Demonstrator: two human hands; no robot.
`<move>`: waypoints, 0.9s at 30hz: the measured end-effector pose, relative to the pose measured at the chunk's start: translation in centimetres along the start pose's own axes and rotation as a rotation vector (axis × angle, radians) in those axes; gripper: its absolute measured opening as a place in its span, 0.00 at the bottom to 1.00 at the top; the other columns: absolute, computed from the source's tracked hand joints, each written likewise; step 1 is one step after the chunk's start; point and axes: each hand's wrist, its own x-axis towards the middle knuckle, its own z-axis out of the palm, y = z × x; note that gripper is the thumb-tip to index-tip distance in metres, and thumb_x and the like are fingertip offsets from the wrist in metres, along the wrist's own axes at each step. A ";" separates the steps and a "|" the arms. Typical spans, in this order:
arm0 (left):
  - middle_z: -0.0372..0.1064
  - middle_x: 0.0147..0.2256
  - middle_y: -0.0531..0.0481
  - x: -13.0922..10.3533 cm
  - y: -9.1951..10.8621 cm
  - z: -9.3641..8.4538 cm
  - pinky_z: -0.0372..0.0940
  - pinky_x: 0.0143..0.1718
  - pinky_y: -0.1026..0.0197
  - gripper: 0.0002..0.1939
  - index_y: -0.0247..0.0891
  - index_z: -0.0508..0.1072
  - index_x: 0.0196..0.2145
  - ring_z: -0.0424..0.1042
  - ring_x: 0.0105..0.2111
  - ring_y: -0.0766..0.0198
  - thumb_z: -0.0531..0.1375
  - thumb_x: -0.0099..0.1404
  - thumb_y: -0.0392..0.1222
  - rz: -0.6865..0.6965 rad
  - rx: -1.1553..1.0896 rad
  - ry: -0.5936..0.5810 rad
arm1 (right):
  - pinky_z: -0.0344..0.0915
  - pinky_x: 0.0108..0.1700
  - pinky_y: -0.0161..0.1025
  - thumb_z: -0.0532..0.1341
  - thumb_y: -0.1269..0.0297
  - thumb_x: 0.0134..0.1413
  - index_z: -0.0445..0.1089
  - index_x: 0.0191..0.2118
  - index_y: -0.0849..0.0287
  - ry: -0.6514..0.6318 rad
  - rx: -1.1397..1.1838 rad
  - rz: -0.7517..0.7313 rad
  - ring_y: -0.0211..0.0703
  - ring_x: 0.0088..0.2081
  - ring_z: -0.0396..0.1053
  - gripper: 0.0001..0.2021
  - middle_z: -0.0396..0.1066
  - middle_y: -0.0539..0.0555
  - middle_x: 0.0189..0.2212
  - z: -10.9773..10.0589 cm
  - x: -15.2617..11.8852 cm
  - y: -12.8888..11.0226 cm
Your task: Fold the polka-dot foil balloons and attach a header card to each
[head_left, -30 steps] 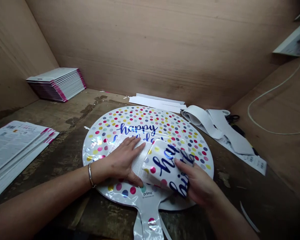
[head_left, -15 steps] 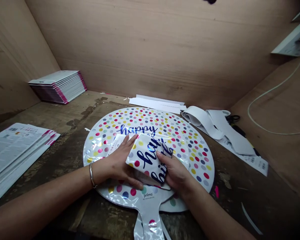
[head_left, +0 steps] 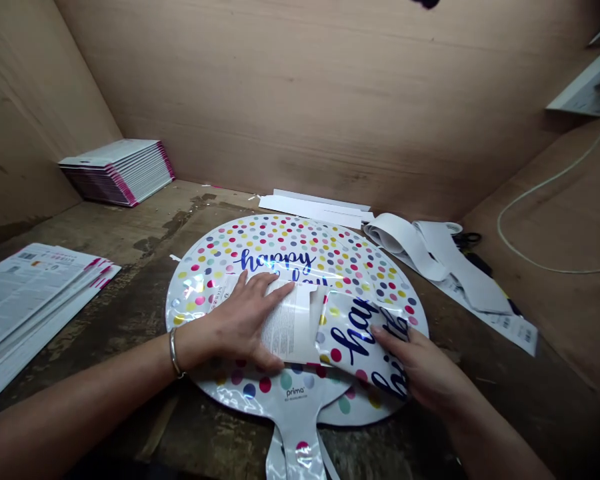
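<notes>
Left hand (head_left: 240, 320) flat, fingers spread, pressing white card (head_left: 290, 323) | right hand (head_left: 425, 373) pinching folded glossy foil balloon (head_left: 360, 333) | round dotted balloon (head_left: 280, 253) beneath, table's (head_left: 130, 227) near edge.

Bare forearms, silver bangle (head_left: 173, 353) on left wrist

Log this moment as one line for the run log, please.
left hand flat on white printed card | right hand holds folded balloon | both over flat dotted foil balloon | wooden bench

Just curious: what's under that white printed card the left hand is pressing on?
The card lies on a folded balloon atop flat dotted balloons; the left hand hides the part beneath it.
</notes>
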 end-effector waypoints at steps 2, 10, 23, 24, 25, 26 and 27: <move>0.42 0.62 0.34 0.1 0.2 0.1 0.31 0.59 0.34 0.62 0.42 0.42 0.65 0.39 0.62 0.37 0.63 0.40 0.70 0.007 0.003 -0.016 | 0.74 0.32 0.45 0.66 0.65 0.48 0.64 0.45 0.60 0.012 -0.090 0.009 0.50 0.31 0.76 0.18 0.77 0.56 0.30 0.3 0.3 0.5; 0.41 0.63 0.36 0.2 0.7 0.7 0.30 0.60 0.35 0.63 0.43 0.41 0.65 0.38 0.62 0.36 0.63 0.39 0.71 0.026 0.009 -0.022 | 0.72 0.33 0.38 0.67 0.58 0.45 0.67 0.39 0.58 -0.219 -0.151 -0.182 0.41 0.28 0.74 0.16 0.75 0.51 0.29 1.9 0.2 0.1; 0.44 0.62 0.34 0.4 1.7 0.5 0.31 0.60 0.34 0.62 0.42 0.46 0.65 0.41 0.62 0.35 0.67 0.37 0.66 0.191 -0.097 0.003 | 0.64 0.25 0.32 0.58 0.70 0.45 0.68 0.20 0.59 -0.280 -0.676 -0.486 0.39 0.24 0.69 0.07 0.71 0.49 0.19 5.4 0.7 0.8; 0.44 0.63 0.35 0.3 1.5 0.4 0.32 0.60 0.35 0.62 0.43 0.47 0.65 0.41 0.62 0.35 0.67 0.37 0.66 0.188 -0.101 -0.022 | 0.65 0.26 0.35 0.58 0.68 0.47 0.69 0.22 0.58 -0.241 -0.722 -0.528 0.40 0.24 0.69 0.07 0.71 0.50 0.20 5.0 0.8 0.6; 0.42 0.63 0.35 0.2 1.2 0.2 0.32 0.60 0.35 0.60 0.43 0.48 0.64 0.40 0.62 0.35 0.67 0.38 0.66 0.193 -0.103 -0.054 | 0.67 0.30 0.38 0.57 0.65 0.50 0.71 0.24 0.58 -0.176 -0.787 -0.603 0.42 0.26 0.70 0.08 0.72 0.51 0.22 4.5 0.9 0.5; 0.41 0.64 0.37 0.0 0.9 -0.1 0.32 0.60 0.34 0.58 0.45 0.49 0.64 0.39 0.63 0.36 0.66 0.40 0.66 0.211 -0.105 -0.092 | 0.68 0.35 0.42 0.56 0.63 0.52 0.73 0.29 0.57 -0.108 -0.864 -0.710 0.45 0.31 0.71 0.09 0.74 0.53 0.27 3.8 1.1 0.5; 0.40 0.65 0.40 -0.1 0.6 -0.3 0.31 0.60 0.34 0.54 0.47 0.51 0.63 0.38 0.63 0.37 0.66 0.43 0.64 0.240 -0.107 -0.128 | 0.67 0.42 0.47 0.56 0.62 0.54 0.75 0.36 0.56 -0.067 -0.953 -0.834 0.49 0.39 0.71 0.11 0.75 0.55 0.35 3.2 1.3 0.7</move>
